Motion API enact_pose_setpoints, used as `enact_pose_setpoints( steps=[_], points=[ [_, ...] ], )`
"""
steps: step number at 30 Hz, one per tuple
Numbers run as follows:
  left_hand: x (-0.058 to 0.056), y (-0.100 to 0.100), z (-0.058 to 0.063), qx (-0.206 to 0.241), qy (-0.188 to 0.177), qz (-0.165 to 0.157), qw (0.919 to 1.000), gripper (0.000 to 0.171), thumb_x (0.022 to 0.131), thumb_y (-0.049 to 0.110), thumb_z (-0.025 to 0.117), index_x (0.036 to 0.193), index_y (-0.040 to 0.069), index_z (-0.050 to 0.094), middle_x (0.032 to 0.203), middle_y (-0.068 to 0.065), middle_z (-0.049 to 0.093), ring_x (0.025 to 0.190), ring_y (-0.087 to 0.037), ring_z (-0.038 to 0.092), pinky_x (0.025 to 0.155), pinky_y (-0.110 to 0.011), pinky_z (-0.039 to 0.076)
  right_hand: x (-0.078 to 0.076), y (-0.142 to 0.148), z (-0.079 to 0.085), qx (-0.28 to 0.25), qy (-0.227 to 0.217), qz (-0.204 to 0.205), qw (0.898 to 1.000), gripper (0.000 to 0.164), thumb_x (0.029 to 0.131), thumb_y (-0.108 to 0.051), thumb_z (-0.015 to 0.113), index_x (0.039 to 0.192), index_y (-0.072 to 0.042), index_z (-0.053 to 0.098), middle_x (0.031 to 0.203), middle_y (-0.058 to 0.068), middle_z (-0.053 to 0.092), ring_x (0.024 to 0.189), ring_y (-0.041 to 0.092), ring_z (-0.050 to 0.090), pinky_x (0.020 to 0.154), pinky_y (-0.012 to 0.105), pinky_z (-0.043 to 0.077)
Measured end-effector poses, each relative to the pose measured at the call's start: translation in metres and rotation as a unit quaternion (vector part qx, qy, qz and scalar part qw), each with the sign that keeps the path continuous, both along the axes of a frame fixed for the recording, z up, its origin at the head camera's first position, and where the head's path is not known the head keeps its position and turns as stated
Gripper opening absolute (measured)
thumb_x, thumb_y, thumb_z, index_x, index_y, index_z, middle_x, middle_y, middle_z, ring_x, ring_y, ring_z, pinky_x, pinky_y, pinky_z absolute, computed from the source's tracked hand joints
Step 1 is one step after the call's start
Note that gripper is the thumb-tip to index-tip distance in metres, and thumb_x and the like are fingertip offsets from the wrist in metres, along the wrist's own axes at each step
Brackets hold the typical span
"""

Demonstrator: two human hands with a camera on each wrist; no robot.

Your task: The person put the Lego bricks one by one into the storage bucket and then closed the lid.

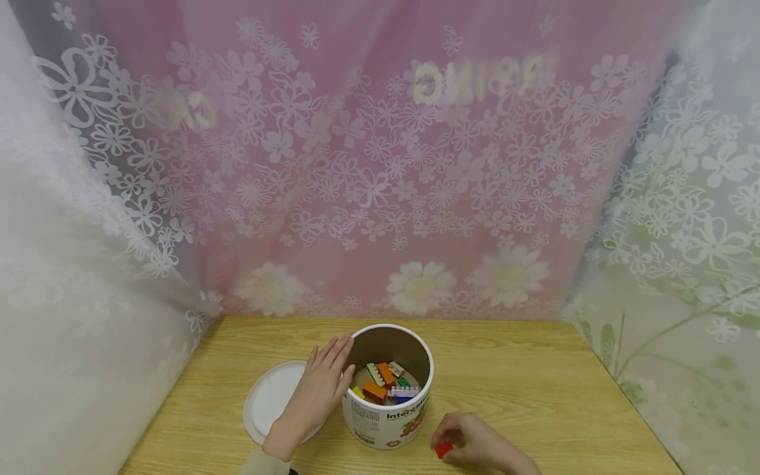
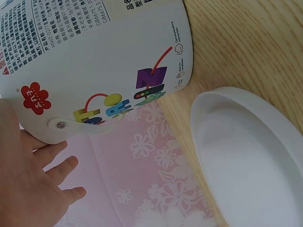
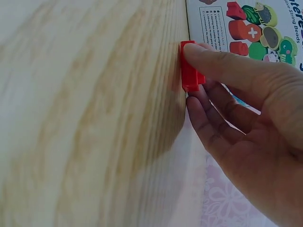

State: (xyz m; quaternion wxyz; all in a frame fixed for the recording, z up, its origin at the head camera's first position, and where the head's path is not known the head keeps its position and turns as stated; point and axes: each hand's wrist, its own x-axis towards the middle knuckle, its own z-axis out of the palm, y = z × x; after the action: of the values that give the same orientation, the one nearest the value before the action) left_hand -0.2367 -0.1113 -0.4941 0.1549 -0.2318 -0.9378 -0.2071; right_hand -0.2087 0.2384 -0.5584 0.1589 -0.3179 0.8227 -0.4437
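Observation:
A round white bucket (image 1: 388, 425) with printed sides stands on the table, its mouth facing up. Several toy bricks (image 1: 386, 375) in orange, white, green, yellow, pink and blue lie at its bottom. Against the bucket's left side rests my left hand (image 1: 317, 399), its fingers spread and straight near the rim. My right hand (image 1: 475, 443) is to the right of the bucket, low at the table. Between thumb and fingers it pinches a red toy brick (image 3: 190, 66), which is right at the tabletop in the right wrist view.
A white round lid (image 1: 270, 402) lies on the wooden table (image 1: 510, 376) left of the bucket, partly behind the left forearm. Flowered curtains (image 1: 380, 165) hang at the back and on both sides of the table.

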Motion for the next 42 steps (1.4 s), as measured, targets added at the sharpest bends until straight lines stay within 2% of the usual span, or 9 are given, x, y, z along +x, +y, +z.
enact_pose_setpoints(
  steps=[3, 9, 12, 17, 25, 34, 38, 42],
  points=[
    [-0.001, 0.0, -0.001, 0.001, 0.005, -0.001, 1.0, 0.058, 0.11, 0.043, 0.038, 0.158, 0.009, 0.038, 0.163, -0.006, 0.036, 0.15, -0.03, 0.032, 0.123, -0.06, 0.018, 0.001, -0.001, 0.002, 0.003, 0.019, -0.004, 1.0, 0.013, 0.087, -0.005, 0.078, 0.099, -0.012, 0.076, 0.095, -0.003, 0.069, 0.087, 0.005, 0.064, 0.074, 0.022, 0.057],
    [-0.001, 0.001, -0.002, 0.004, 0.02, -0.003, 0.9998, 0.057, 0.11, 0.041, 0.04, 0.157, 0.008, 0.04, 0.161, -0.007, 0.038, 0.149, -0.032, 0.034, 0.121, -0.062, 0.02, -0.005, -0.002, 0.014, 0.017, 0.072, -0.056, 0.996, 0.009, 0.088, -0.011, 0.079, 0.097, -0.01, 0.075, 0.092, -0.003, 0.066, 0.083, 0.004, 0.061, 0.07, 0.022, 0.055],
    [-0.001, 0.001, -0.002, 0.003, 0.015, -0.003, 0.9999, 0.057, 0.11, 0.041, 0.039, 0.157, 0.008, 0.039, 0.162, -0.007, 0.038, 0.149, -0.031, 0.033, 0.122, -0.061, 0.02, -0.012, -0.001, 0.02, 0.017, 0.118, -0.084, 0.989, 0.011, 0.087, -0.008, 0.08, 0.097, -0.007, 0.075, 0.092, -0.001, 0.066, 0.082, 0.007, 0.061, 0.071, 0.024, 0.058],
    [-0.001, 0.001, -0.001, 0.001, 0.002, -0.001, 1.0, 0.058, 0.11, 0.042, 0.038, 0.157, 0.009, 0.038, 0.162, -0.007, 0.036, 0.151, -0.031, 0.031, 0.123, -0.06, 0.017, -0.022, 0.003, 0.031, -0.019, 0.175, -0.116, 0.978, 0.011, 0.087, -0.003, 0.078, 0.098, -0.005, 0.074, 0.092, 0.005, 0.066, 0.079, 0.01, 0.063, 0.067, 0.026, 0.06],
    [-0.001, 0.001, -0.001, 0.001, -0.005, 0.0, 1.0, 0.058, 0.11, 0.043, 0.038, 0.158, 0.009, 0.038, 0.163, -0.007, 0.036, 0.151, -0.03, 0.03, 0.123, -0.06, 0.017, -0.033, 0.007, 0.063, -0.006, 0.228, -0.167, 0.959, 0.018, 0.086, 0.0, 0.079, 0.1, -0.01, 0.075, 0.096, 0.004, 0.066, 0.079, 0.01, 0.064, 0.067, 0.029, 0.061],
    [-0.001, 0.0, -0.001, 0.0, 0.0, 0.001, 1.0, 0.058, 0.11, 0.042, 0.038, 0.158, 0.009, 0.038, 0.163, -0.006, 0.036, 0.151, -0.03, 0.03, 0.123, -0.06, 0.018, -0.044, -0.001, 0.095, 0.016, 0.258, -0.209, 0.943, 0.023, 0.085, 0.0, 0.079, 0.1, -0.016, 0.075, 0.097, -0.003, 0.067, 0.081, 0.011, 0.066, 0.072, 0.03, 0.061],
    [-0.002, 0.0, -0.002, 0.0, 0.005, 0.0, 1.0, 0.058, 0.11, 0.043, 0.039, 0.158, 0.01, 0.038, 0.163, -0.005, 0.036, 0.151, -0.03, 0.031, 0.122, -0.061, 0.019, -0.048, -0.007, 0.106, 0.024, 0.265, -0.208, 0.941, 0.022, 0.085, -0.001, 0.08, 0.101, -0.016, 0.075, 0.099, -0.002, 0.067, 0.082, 0.012, 0.066, 0.074, 0.034, 0.062],
    [-0.002, 0.0, -0.002, 0.001, 0.006, -0.001, 1.0, 0.058, 0.11, 0.043, 0.038, 0.158, 0.01, 0.037, 0.163, -0.005, 0.035, 0.151, -0.03, 0.031, 0.122, -0.061, 0.019, -0.05, -0.016, 0.112, 0.028, 0.269, -0.203, 0.941, 0.021, 0.085, -0.003, 0.08, 0.102, -0.015, 0.076, 0.1, -0.002, 0.067, 0.082, 0.012, 0.066, 0.075, 0.031, 0.061]
  ],
)
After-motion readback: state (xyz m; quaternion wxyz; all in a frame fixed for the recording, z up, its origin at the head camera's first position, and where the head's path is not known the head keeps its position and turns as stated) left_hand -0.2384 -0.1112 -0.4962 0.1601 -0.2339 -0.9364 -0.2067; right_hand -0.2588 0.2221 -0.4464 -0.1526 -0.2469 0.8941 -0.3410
